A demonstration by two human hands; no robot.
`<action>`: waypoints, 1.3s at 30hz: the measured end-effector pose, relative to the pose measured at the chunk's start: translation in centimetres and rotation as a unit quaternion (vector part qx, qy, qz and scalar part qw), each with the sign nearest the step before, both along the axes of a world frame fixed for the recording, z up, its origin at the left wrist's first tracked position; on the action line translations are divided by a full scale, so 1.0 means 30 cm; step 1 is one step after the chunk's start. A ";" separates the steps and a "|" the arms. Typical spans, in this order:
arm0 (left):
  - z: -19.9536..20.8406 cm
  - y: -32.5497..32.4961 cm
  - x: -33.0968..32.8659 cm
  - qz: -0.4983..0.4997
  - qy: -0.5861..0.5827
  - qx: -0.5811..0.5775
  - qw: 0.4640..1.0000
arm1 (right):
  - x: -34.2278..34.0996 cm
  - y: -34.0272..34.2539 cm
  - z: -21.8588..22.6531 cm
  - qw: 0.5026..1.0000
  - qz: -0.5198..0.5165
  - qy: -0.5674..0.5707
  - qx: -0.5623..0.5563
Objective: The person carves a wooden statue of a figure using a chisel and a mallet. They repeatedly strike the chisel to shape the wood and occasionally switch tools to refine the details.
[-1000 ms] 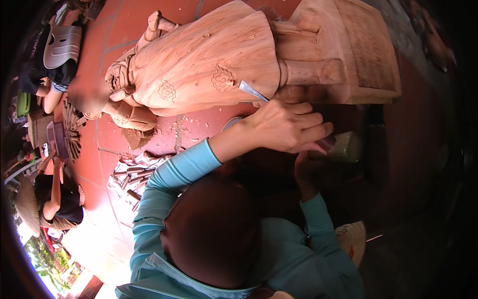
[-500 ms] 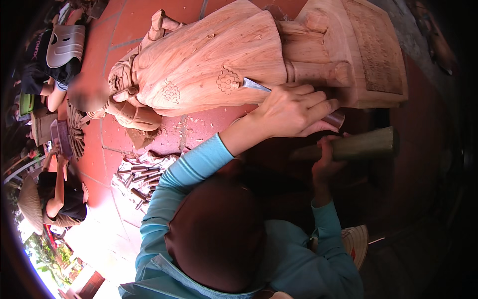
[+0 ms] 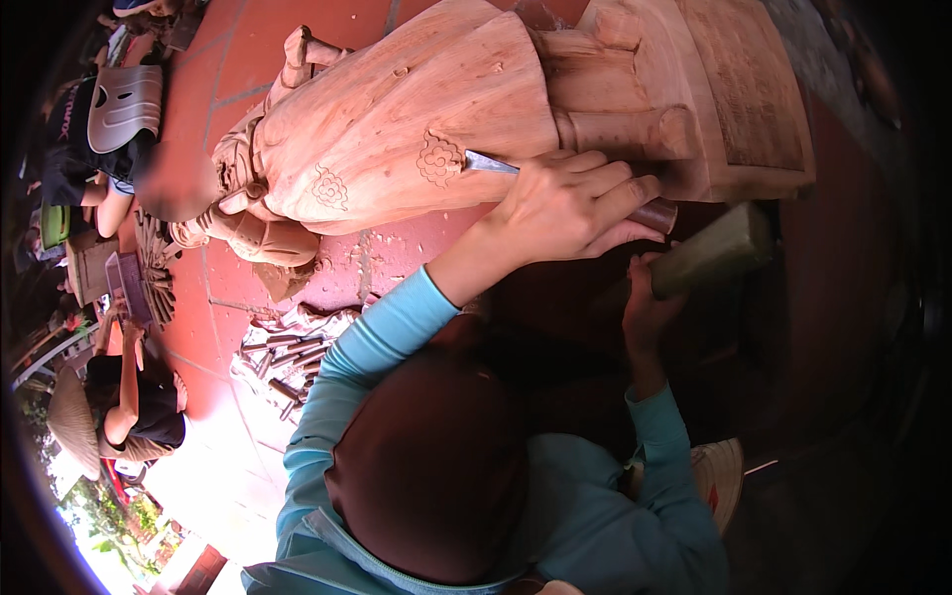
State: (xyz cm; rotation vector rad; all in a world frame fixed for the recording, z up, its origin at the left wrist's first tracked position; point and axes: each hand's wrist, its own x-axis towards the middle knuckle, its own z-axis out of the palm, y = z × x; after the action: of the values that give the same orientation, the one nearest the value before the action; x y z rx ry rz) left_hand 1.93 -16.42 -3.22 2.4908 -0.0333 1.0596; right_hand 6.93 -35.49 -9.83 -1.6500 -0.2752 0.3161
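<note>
Through the head view, I have the left hand [image 3: 570,203] gripping a steel-bladed, brown-handled chisel [image 3: 489,163], tip at the carved cloud on a reddish wooden statue [image 3: 397,114] lying just beyond; my right hand [image 3: 651,307], nearer me, grasps a long greenish mallet [image 3: 716,253].

Left hand [image 3: 565,208] covers the middle of the chisel [image 3: 491,164]; can't tell if its tip touches the wood. Mallet [image 3: 719,248] grip is hidden by the right hand [image 3: 650,307] and shadow, fingers hard to separate. Carved figure [image 3: 397,119] and base [image 3: 684,169] run off the top edge. Small tools [image 3: 286,359]: tip shapes too small to read. Co-worker's head [image 3: 177,183] is blurred.
</note>
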 end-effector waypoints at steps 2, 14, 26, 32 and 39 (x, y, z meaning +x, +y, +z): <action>-0.001 -0.002 -0.002 0.002 0.002 -0.003 1.000 | 0.001 0.000 0.004 0.999 0.017 -0.025 -0.035; 0.014 0.006 -0.032 -0.030 0.016 0.009 0.999 | -0.011 -0.017 -0.058 0.989 0.055 -0.111 -0.085; 0.031 0.015 0.056 0.035 -0.010 -0.016 0.999 | 0.087 0.014 0.114 0.993 0.063 -0.022 -0.099; 0.021 0.016 0.084 0.083 -0.032 -0.053 0.995 | 0.158 0.016 0.208 0.990 0.106 -0.020 -0.091; 0.029 0.021 0.071 0.076 -0.043 -0.055 0.995 | 0.164 0.028 0.233 0.994 0.099 0.026 -0.042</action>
State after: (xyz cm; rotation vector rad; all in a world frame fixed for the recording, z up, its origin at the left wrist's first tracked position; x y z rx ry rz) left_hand 4.06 -15.78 -2.34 2.3783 0.1855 1.1962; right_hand 11.84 -34.64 -2.83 -1.6984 -0.3908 0.5255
